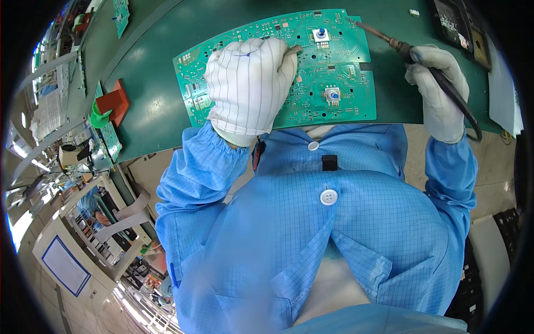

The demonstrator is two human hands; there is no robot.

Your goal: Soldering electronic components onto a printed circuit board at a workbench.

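Observation:
A large green circuit board lies on the bench, with two white square parts with blue knobs, an upper one and a lower one. My left hand, in a white striped glove, rests closed over the board's left half. A small grey-brown end pokes out by its thumb and forefinger; I cannot make out what it is. My gloved right hand grips a soldering iron by its dark handle, right of the board. The iron's tip points at the board's upper right corner; contact is unclear.
The green bench top carries a red block and a green roll at left. At the far right stand a dark tray and white sheets. A small white part lies near the back. The iron's cord loops below my right hand.

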